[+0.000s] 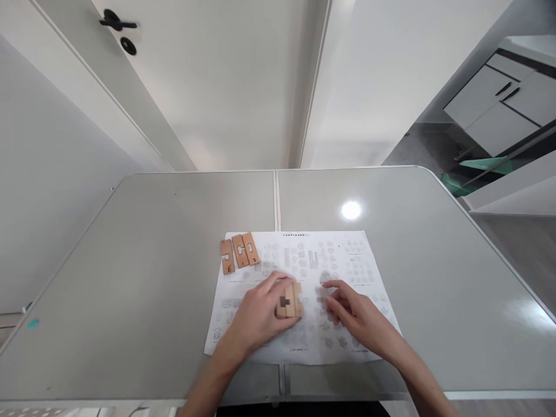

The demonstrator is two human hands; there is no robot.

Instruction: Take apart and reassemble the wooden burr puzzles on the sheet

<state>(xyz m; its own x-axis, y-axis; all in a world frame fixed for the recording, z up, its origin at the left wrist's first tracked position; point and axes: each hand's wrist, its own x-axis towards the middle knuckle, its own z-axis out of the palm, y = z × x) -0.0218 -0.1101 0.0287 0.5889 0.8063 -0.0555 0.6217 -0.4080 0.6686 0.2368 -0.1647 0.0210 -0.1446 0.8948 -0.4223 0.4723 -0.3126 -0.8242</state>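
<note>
My left hand [260,315] grips a small assembly of notched wooden puzzle pieces [291,301] that rests on a printed instruction sheet [347,255]. Its fingers wrap over the assembly's top and left side. My right hand [351,310] lies on the sheet just to the right of the assembly, fingers loosely curled and apart, holding nothing. Three more notched wooden pieces [238,252] with handwritten marks lie side by side at the sheet's upper left corner.
The sheet lies on a grey folding table [130,278] with a centre seam. A white door and wall stand beyond the far edge. Grey cabinets [504,104] are at the upper right.
</note>
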